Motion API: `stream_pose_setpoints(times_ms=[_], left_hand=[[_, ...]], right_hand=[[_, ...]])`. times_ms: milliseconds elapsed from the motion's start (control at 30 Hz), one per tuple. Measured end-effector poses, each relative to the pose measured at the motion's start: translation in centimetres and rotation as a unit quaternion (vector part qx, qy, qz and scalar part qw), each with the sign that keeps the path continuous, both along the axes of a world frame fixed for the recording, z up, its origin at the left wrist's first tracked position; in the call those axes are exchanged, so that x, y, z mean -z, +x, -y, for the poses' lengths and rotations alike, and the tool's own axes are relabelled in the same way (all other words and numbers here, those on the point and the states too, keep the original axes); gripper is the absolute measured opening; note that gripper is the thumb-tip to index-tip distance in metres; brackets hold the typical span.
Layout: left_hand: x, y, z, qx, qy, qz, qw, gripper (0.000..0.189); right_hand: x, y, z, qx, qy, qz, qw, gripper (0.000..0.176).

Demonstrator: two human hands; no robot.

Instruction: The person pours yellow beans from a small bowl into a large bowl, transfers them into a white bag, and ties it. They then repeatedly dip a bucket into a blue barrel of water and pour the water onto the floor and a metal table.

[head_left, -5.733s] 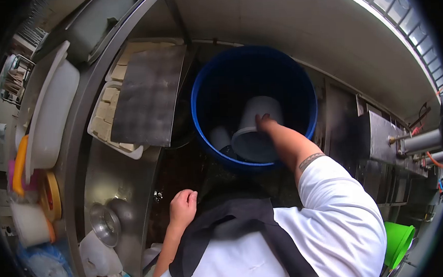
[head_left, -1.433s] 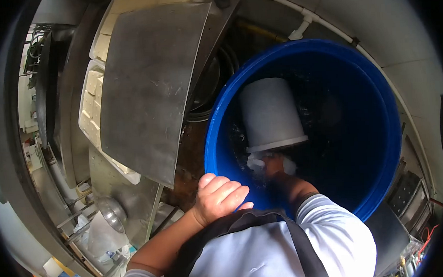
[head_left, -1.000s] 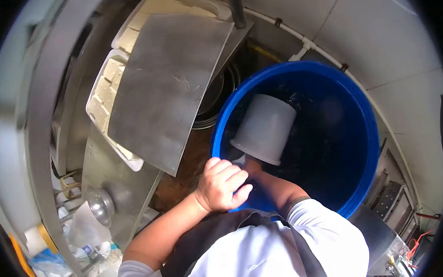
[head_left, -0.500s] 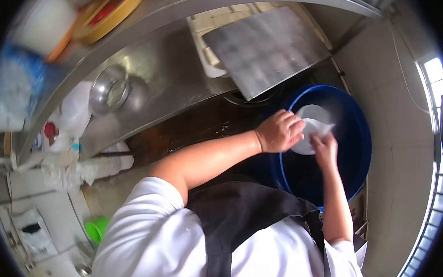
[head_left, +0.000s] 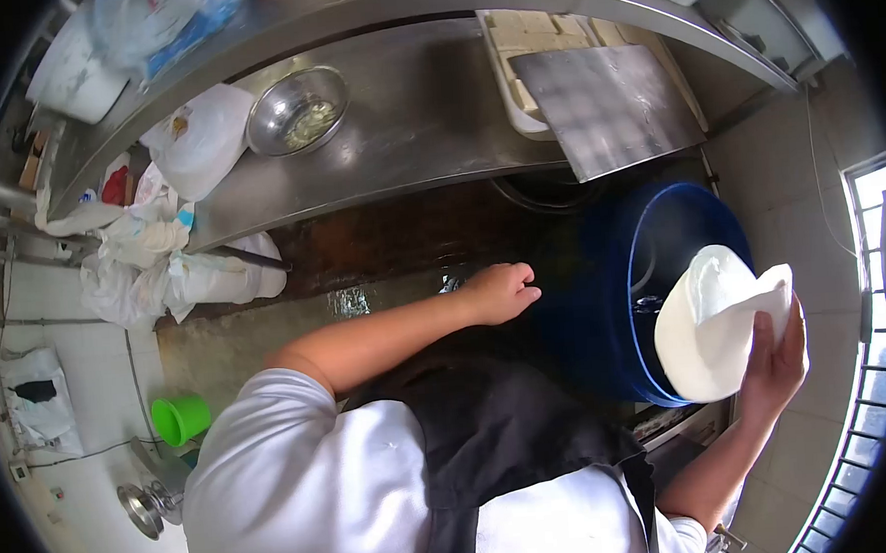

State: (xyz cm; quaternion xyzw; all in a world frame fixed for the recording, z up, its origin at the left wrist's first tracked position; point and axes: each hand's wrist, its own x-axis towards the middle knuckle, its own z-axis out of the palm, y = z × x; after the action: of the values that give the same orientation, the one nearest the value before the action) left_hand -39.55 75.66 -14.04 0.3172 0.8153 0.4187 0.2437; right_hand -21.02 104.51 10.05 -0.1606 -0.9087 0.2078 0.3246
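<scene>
A white plastic scoop with an uneven, cut-looking rim (head_left: 702, 338) is tilted over the near right side of a tall blue barrel (head_left: 604, 298). My right hand (head_left: 776, 364) grips the scoop at its right edge, with the thumb on the near face. The barrel's inside is dark, and the scoop covers part of it. Left of the barrel and apart from it, my left hand (head_left: 499, 294) hangs in the air with curled fingers and nothing visible in them.
A steel counter (head_left: 405, 128) runs behind, bearing a metal bowl (head_left: 297, 111) with pale scraps and a white tray of pale blocks (head_left: 514, 103) partly under a metal sheet (head_left: 610, 108). White bags (head_left: 142, 267) hang at left. A green bucket (head_left: 180, 420) is lower left.
My right hand has moved right with the white scoop, lifting it from inside the barrel to its rim. My left hand has drawn back left, away from the scoop. The view has shifted.
</scene>
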Motion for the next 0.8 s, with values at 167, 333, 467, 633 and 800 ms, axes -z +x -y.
stream_pose_setpoints(times_ms=[167, 333, 467, 633, 800], left_hand=[[-0.4, 2.6, 8.4, -0.031, 0.063, 0.022, 0.997, 0.047], [3.8, 4.7, 22.3, -0.246, 0.110, 0.067, 0.961, 0.044], [10.1, 4.2, 31.5, -0.554, 0.073, 0.085, 0.825, 0.017], [23.7, -1.1, 42.6, -0.342, -0.276, -0.233, 0.867, 0.015], [21.9, -8.3, 39.2, -0.342, -0.297, -0.230, 0.861, 0.028]], right_hand=[[-2.0, -2.2, 13.7, -0.192, 0.083, 0.090, 0.974, 0.049], [3.5, -6.9, 30.5, -0.349, 0.022, 0.255, 0.901, 0.055], [7.7, -11.2, 43.2, -0.424, 0.090, 0.412, 0.802, 0.054], [10.9, -17.1, 52.1, -0.421, 0.135, 0.398, 0.804, 0.041], [13.7, -23.5, 51.5, -0.329, 0.176, 0.422, 0.826, 0.049]])
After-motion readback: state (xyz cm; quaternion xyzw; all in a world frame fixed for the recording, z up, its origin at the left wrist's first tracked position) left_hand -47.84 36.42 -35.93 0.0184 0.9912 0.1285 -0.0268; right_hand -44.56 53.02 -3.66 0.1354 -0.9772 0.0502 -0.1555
